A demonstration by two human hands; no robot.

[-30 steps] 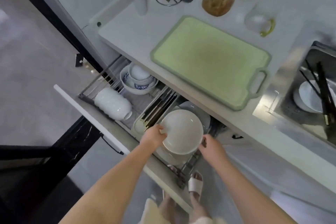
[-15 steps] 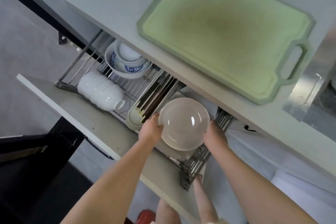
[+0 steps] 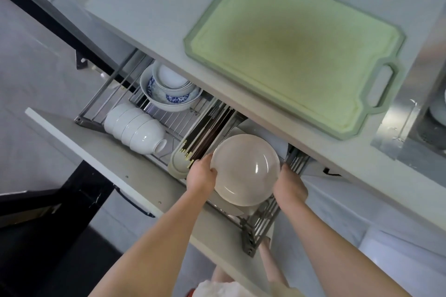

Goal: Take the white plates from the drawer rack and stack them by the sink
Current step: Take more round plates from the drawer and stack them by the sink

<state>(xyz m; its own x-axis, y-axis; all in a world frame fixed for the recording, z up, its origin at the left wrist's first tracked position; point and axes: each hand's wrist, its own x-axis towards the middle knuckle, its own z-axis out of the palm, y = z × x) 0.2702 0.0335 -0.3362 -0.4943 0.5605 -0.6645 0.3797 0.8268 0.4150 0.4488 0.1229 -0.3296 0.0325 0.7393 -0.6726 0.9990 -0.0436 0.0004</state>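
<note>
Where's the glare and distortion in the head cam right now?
Head view: small glare streak on the white plate held by the left hand and right hand; highlight on the stacked white bowls; wide-angle bending of the counter edge; soft focus overall.

Green cutting board (image 3: 294,48) on the counter (image 3: 144,14); nested white bowls (image 3: 136,128) beside chopsticks (image 3: 207,132)

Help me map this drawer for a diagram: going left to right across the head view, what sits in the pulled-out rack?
Row of white bowls lying on their side → chopstick tray → left hand → white plate → right hand.
</note>
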